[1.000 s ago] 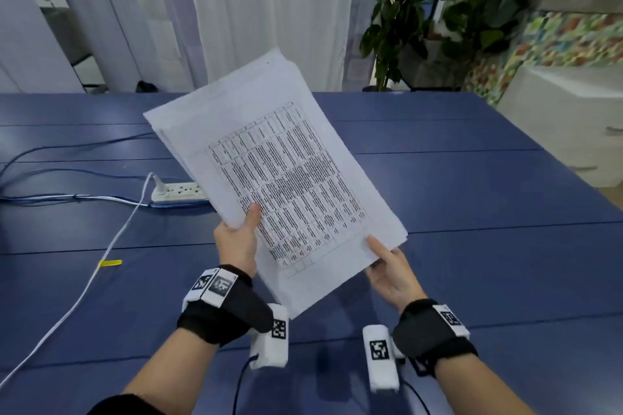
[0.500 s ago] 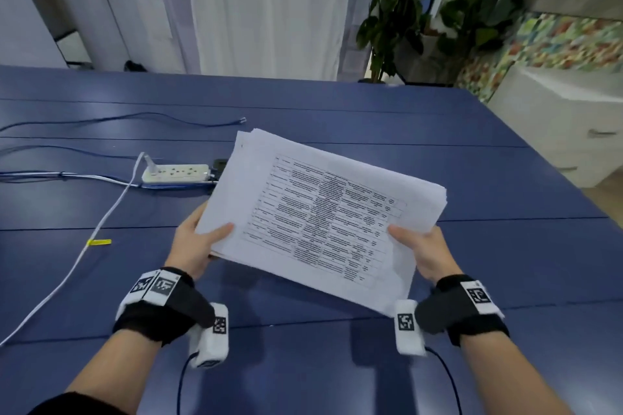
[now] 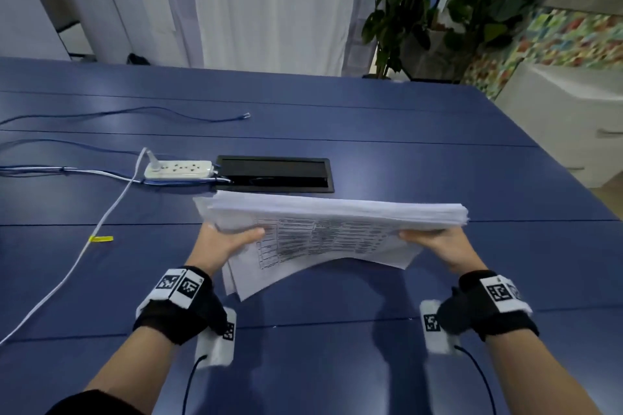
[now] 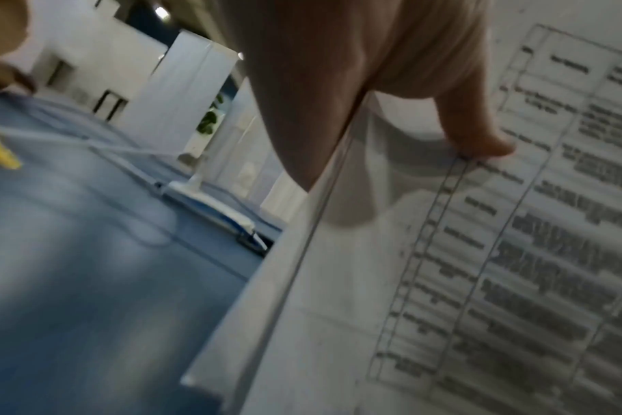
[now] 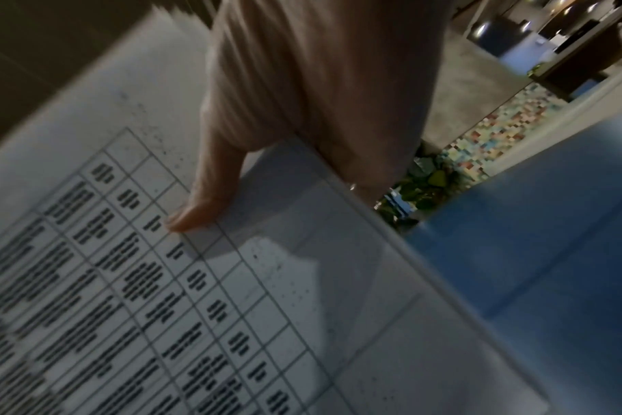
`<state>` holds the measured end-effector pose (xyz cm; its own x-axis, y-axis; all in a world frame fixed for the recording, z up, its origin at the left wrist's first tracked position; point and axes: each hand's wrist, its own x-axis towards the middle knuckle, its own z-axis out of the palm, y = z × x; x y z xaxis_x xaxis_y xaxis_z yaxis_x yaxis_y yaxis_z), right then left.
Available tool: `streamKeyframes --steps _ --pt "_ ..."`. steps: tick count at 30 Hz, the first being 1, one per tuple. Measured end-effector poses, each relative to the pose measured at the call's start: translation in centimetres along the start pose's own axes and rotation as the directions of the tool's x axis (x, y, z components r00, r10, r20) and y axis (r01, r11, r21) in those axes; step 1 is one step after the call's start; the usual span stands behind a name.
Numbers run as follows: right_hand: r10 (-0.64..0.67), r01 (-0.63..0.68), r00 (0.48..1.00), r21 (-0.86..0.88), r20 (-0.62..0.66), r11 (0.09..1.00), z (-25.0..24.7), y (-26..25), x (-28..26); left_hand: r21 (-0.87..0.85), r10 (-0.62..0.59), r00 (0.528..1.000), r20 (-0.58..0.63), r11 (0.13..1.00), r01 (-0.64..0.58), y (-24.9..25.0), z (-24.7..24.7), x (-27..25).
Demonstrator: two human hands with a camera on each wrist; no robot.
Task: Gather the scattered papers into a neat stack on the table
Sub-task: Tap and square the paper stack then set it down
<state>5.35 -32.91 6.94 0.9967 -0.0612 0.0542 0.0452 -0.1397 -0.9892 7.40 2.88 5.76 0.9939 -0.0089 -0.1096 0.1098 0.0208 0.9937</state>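
Papers (image 3: 337,226) look all gathered: you hold them as one thick bundle, and no loose sheet shows anywhere on the table (image 3: 404,152). What seems left is the squaring and the setting down.

Your left hand (image 3: 226,242) grips the bundle's left end, thumb pressed on the top sheet, as the left wrist view shows. Your right hand (image 3: 435,242) grips the right end the same way, thumb on the printed grid in the right wrist view. The fingers under the bundle are hidden, so you cannot see how they lie.

The bundle hangs above the table, in front of the black cable hatch (image 3: 274,173) and the power strip (image 3: 178,169), roughly level and crosswise to you. Whether any part touches the table is hard to tell; its near edge droops between your hands.

The stack is not yet neat. The right end looks fairly flush, but at the left end and near-left corner several sheets fan out past the rest. The top sheet bears a printed table of dense text, too blurred to read.

By my judgement you are most of the way through: tap the edges true, then lay the stack flat.
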Motion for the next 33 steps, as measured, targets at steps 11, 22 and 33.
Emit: streamKeyframes --steps 11,22,33 --pt "-0.001 0.016 0.996 0.160 -0.093 0.987 0.1 1.5 0.5 -0.159 0.122 0.990 0.068 0.981 -0.110 0.7 -0.2 0.9" --pt "0.048 -0.022 0.993 0.227 -0.108 0.974 -0.1 1.8 0.8 -0.394 0.108 0.978 -0.181 0.903 -0.173 -1.1 -1.0 0.9" --pt "0.037 -0.017 0.996 0.240 -0.081 0.971 -0.2 1.7 0.7 -0.128 0.247 0.945 -0.213 0.952 -0.278 0.3 -1.6 0.2"
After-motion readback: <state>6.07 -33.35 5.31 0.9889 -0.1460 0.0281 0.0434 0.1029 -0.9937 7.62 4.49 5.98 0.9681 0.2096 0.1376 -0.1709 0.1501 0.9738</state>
